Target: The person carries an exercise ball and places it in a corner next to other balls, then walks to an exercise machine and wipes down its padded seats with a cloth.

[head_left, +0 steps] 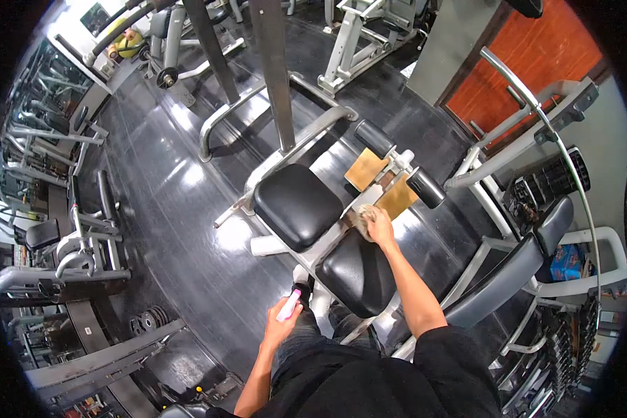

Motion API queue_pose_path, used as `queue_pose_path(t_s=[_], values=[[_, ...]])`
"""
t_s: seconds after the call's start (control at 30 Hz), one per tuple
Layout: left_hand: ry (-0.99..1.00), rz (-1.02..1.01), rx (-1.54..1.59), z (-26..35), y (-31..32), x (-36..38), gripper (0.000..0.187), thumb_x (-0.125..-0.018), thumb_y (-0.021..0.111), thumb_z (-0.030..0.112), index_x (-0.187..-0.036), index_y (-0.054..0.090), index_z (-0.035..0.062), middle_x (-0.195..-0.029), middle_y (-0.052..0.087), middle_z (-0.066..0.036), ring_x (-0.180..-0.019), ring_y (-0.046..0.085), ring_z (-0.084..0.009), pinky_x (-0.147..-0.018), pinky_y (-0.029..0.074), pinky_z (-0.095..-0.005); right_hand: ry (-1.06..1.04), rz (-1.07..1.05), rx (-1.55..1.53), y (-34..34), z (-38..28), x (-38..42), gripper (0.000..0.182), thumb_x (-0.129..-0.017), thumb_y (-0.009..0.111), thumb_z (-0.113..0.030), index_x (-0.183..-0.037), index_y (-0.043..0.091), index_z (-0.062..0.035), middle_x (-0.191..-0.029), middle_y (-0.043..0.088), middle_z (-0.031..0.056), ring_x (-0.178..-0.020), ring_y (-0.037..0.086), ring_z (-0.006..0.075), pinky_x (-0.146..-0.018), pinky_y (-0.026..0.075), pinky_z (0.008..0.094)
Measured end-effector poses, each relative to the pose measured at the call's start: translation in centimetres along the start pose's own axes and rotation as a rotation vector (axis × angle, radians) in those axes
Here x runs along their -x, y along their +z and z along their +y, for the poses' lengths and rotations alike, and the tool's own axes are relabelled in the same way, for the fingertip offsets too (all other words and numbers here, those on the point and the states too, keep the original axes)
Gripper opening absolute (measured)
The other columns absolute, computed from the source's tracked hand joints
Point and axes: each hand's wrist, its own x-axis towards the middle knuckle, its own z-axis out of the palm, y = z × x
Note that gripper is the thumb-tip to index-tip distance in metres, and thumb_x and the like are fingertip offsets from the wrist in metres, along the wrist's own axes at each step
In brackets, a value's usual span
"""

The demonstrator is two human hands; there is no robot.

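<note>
My right hand (378,226) is closed on a light cloth (364,217), which lies against the grey metal frame between the two black pads of a gym machine. One black pad (298,206) is to the left of the cloth, and the other black pad (359,274) is just below it. Beyond the cloth are two black foam rollers (426,187) and tan foot plates (366,169). My left hand (283,322) is wrapped round a small pink and white bottle (289,305), held low in front of my body, left of the lower pad.
A grey upright post (272,76) rises beyond the machine. To the right are a padded bench (494,282) and a curved metal bar (568,150). Weight plates (148,319) and more machines (83,244) stand on the left. An orange door (522,63) is at the upper right.
</note>
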Motion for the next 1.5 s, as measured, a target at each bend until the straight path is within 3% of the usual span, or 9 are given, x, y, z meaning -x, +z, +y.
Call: queue_pose_path(t_s=[0.17, 0.6, 0.7, 0.8, 0.97, 1.3, 1.37, 1.43, 1.5], values=[[0.060, 0.025, -0.023, 0.6, 0.0, 0.1, 0.017, -0.082, 0.069, 0.014, -0.092, 0.065, 0.0017, -0.068, 0.061, -0.005, -0.061, 0.053, -0.0095, -0.058, 0.044, -0.0262, 0.211, -0.031, 0.065, 0.9, 1.3, 3.6, 0.025, -0.088, 0.058, -0.026, -0.111, 0.056, -0.0177, -0.101, 0.056, 0.0179, -0.095, 0.057, 0.0392, -0.081, 0.047, 0.0475], [0.119, -0.034, -0.050, 1.5, 1.3, -1.8, 0.015, -0.082, 0.068, 0.012, -0.090, 0.064, 0.0004, -0.071, 0.062, -0.008, -0.065, 0.056, -0.0108, -0.061, 0.045, -0.0273, -0.392, -0.494, -0.304, -4.3, -10.4, 12.2, 0.032, -0.077, 0.058, -0.008, -0.108, 0.060, -0.0157, -0.101, 0.057, 0.0112, -0.091, 0.060, 0.0316, -0.077, 0.051, 0.0410], [0.106, -0.027, -0.035, 1.6, 1.1, -1.4, 0.014, -0.082, 0.068, 0.012, -0.090, 0.064, 0.0003, -0.071, 0.062, -0.008, -0.065, 0.055, -0.0105, -0.061, 0.045, -0.0270, -0.305, -0.210, -0.525, -5.2, -7.0, 8.9, 0.030, -0.071, 0.053, 0.001, -0.098, 0.063, -0.0083, -0.099, 0.060, 0.0130, -0.095, 0.058, 0.0311, -0.086, 0.047, 0.0361], [0.089, -0.029, -0.014, 1.5, 1.0, -1.0, 0.014, -0.082, 0.068, 0.012, -0.090, 0.064, 0.0004, -0.070, 0.061, -0.007, -0.064, 0.054, -0.0098, -0.061, 0.045, -0.0264, -0.040, 0.182, -0.269, -3.9, -2.0, 4.7, 0.023, -0.083, 0.061, -0.011, -0.107, 0.060, -0.0100, -0.102, 0.056, 0.0162, -0.097, 0.057, 0.0351, -0.083, 0.047, 0.0416], [0.081, -0.043, -0.032, 1.2, 1.0, -0.6, 0.014, -0.082, 0.068, 0.012, -0.090, 0.064, 0.0000, -0.069, 0.059, -0.006, -0.063, 0.052, -0.0088, -0.060, 0.044, -0.0256, 0.099, 0.137, 0.077, 0.2, -1.3, 6.1, 0.020, -0.082, 0.063, -0.015, -0.100, 0.057, -0.0109, -0.096, 0.053, 0.0181, -0.084, 0.058, 0.0394, -0.072, 0.047, 0.0493], [0.086, -0.068, -0.053, 2.3, 1.3, -1.4, 0.014, -0.082, 0.068, 0.011, -0.090, 0.063, -0.0001, -0.070, 0.059, -0.006, -0.064, 0.052, -0.0094, -0.061, 0.044, -0.0264, -0.209, -0.212, -0.418, -4.6, -9.2, 16.2, 0.019, -0.082, 0.063, -0.012, -0.100, 0.059, -0.0057, -0.104, 0.059, 0.0157, -0.095, 0.058, 0.0376, -0.080, 0.048, 0.0404], [0.095, -0.066, -0.040, 2.9, 1.4, -1.4, 0.014, -0.082, 0.067, 0.011, -0.090, 0.063, -0.0002, -0.070, 0.060, -0.007, -0.064, 0.053, -0.0106, -0.061, 0.044, -0.0271, -0.198, -0.338, -0.539, -5.5, -8.4, 15.7, 0.014, -0.084, 0.063, -0.011, -0.095, 0.061, -0.0030, -0.099, 0.059, 0.0118, -0.093, 0.060, 0.0290, -0.082, 0.047, 0.0367], [0.111, -0.062, -0.057, 3.1, 1.4, -1.4, 0.014, -0.082, 0.067, 0.011, -0.090, 0.063, -0.0003, -0.071, 0.060, -0.008, -0.064, 0.054, -0.0114, -0.061, 0.045, -0.0274, -0.036, -0.150, -0.691, -6.9, -7.8, 13.5, 0.010, -0.088, 0.058, -0.011, -0.093, 0.059, -0.0022, -0.095, 0.059, 0.0090, -0.086, 0.056, 0.0182, -0.081, 0.045, 0.0312], [0.130, -0.061, -0.074, 3.1, 1.3, -1.2, 0.014, -0.082, 0.067, 0.011, -0.091, 0.063, -0.0004, -0.071, 0.061, -0.008, -0.064, 0.054, -0.0121, -0.061, 0.045, -0.0276, 0.118, 0.080, -0.690, -5.0, -3.3, 9.6, 0.022, -0.088, 0.060, -0.018, -0.102, 0.058, -0.0017, -0.097, 0.060, 0.0109, -0.092, 0.058, 0.0215, -0.084, 0.046, 0.0342]])
